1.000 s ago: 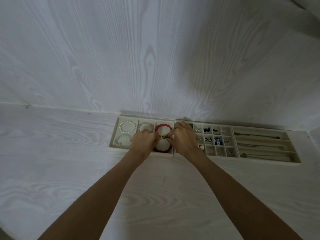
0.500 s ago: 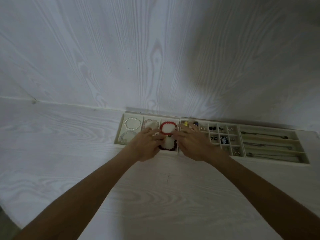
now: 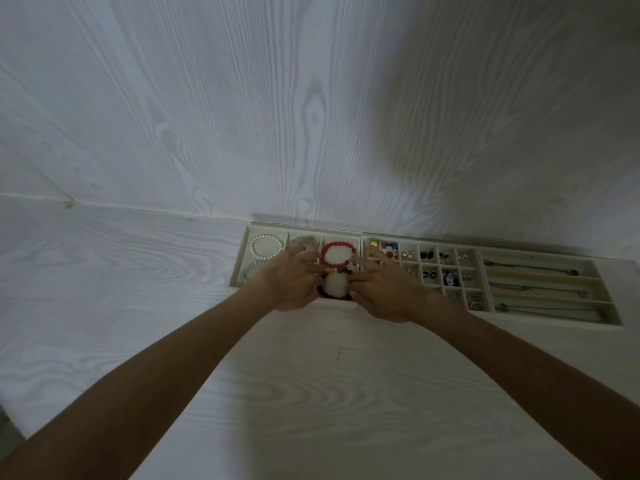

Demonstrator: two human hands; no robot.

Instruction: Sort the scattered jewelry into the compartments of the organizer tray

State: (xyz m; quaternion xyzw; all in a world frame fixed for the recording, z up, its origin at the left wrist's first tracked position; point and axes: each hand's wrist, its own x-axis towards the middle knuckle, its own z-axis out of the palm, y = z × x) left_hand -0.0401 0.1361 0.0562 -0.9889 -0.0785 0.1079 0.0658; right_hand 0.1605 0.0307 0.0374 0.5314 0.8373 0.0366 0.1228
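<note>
My left hand [image 3: 289,280] and right hand [image 3: 388,289] are bare. Behind the fingers, both forearms are uncovered to the frame edge. No sleeve is visible on either arm.

Single head-worn view, facing forward and down.
Looks from above the forearms toward the organizer tray [image 3: 360,306] against the far wall [image 3: 311,98]; wide-angle, moderately near.
</note>
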